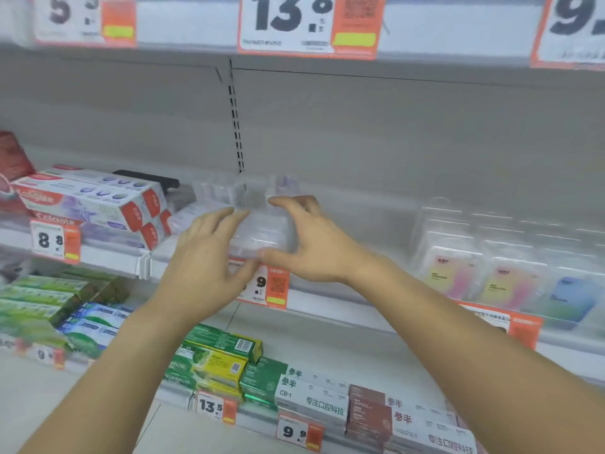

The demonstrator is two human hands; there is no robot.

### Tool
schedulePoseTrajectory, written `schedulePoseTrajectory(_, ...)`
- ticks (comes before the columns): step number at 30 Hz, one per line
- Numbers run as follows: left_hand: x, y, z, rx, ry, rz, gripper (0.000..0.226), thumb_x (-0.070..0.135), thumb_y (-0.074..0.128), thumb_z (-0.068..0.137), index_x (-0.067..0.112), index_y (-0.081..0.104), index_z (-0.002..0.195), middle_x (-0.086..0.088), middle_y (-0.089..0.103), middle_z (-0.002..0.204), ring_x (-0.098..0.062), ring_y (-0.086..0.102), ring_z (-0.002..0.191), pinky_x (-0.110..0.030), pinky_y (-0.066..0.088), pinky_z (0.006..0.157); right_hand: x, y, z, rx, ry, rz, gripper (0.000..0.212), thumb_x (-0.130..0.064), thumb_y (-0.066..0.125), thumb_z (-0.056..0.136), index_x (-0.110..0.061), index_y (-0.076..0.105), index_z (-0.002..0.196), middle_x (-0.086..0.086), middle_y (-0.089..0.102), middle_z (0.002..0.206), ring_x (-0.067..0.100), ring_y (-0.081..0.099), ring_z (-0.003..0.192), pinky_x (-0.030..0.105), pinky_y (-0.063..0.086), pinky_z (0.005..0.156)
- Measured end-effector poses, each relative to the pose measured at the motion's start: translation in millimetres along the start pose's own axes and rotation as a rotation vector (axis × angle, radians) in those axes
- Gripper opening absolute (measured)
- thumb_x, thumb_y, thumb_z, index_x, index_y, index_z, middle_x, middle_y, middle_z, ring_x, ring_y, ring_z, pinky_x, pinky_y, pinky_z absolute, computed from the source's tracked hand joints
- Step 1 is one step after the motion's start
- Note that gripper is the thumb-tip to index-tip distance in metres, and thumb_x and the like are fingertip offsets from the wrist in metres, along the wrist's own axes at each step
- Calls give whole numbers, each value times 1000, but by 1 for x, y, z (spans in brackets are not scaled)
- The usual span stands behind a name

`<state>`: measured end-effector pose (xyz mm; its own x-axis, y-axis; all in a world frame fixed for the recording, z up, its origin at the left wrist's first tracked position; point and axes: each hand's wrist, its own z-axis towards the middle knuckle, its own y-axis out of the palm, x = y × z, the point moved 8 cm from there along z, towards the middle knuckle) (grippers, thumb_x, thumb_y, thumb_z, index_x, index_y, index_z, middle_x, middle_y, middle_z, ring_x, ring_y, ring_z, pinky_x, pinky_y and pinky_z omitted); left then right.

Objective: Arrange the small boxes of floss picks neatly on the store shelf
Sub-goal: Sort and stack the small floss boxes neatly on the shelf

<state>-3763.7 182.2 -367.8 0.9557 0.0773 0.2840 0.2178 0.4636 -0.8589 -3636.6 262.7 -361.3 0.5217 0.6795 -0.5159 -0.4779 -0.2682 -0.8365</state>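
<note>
A retail shop aisle is shown. Tiered grey shelves (360, 132) are fronted with orange-and-white price tags (307, 24) bearing large numerals. Boxed toothpaste (95, 201) is stacked in rows, and blister-packed goods (510, 273) are lined up alongside.

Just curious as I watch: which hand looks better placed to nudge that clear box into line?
Probably the right hand: its fingers and thumb already wrap the clear box; the left hand only touches its side.
</note>
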Motion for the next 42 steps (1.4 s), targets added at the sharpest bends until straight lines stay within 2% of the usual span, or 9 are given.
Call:
schedulePoseTrajectory(6,-49,-4,-3,25,-70,-130,63,37,60,85,16,43,143,-8,34,154,-26,20,146,-37,12,118,20,-3,8,166,63,122,67,-59,79,68,-31,57,125,-5,54,119,11,59,101,35,52,95)
schedulePoseTrajectory(12,-58,-21,4,150,-40,-30,43,42,71,82,27,65,122,3,57,125,-20,42,121,-28,18,91,45,-5,8,214,266,451,68,-64,68,57,-30,63,115,-5,62,118,21,70,93,46,58,85)
schedulePoseTrajectory(17,-62,-17,2,96,-29,-104,57,34,84,70,32,62,123,-2,45,138,-21,31,128,-38,25,104,32,1,10,138,198,341,61,-50,84,64,-32,61,118,-10,61,119,12,68,95,34,56,87)
schedulePoseTrajectory(21,-63,-9,-3,3,-32,-229,68,28,82,75,34,49,134,2,31,152,-16,35,136,-23,25,103,25,2,8,111,168,346,66,-39,90,63,-30,59,120,-12,61,118,9,66,98,34,55,90)
schedulePoseTrajectory(25,-62,-10,-7,24,-26,-251,69,30,81,75,35,49,136,5,30,152,-5,34,131,-20,25,102,22,-34,5,413,136,456,65,-25,91,64,-24,55,119,-9,59,119,6,61,100,22,50,84)
schedulePoseTrajectory(29,-61,-10,-7,79,-65,-324,60,37,77,78,33,53,133,7,33,149,-4,34,129,-23,26,102,12,-57,5,588,102,401,72,-39,87,53,-32,47,113,-3,48,125,9,57,100,20,48,83)
schedulePoseTrajectory(34,-55,-5,-6,113,-88,-321,47,45,65,85,30,53,128,2,35,146,-16,36,135,-27,30,100,-16,-38,23,262,-29,43,55,-50,86,52,-32,68,101,-6,62,117,12,58,108,28,48,93)
schedulePoseTrajectory(38,-48,-1,-6,58,-64,-323,49,42,57,84,28,49,131,0,32,149,-18,33,138,-26,27,103,-18,-15,23,109,-87,98,100,-44,91,59,-25,40,142,-1,42,137,9,45,125,22,38,103)
schedulePoseTrajectory(42,-44,2,-9,53,-58,-257,49,23,62,88,25,46,135,-3,27,152,-20,26,141,-26,24,104,4,-1,9,112,1,190,117,-32,92,62,-19,16,150,-1,29,148,6,42,127,13,33,101)
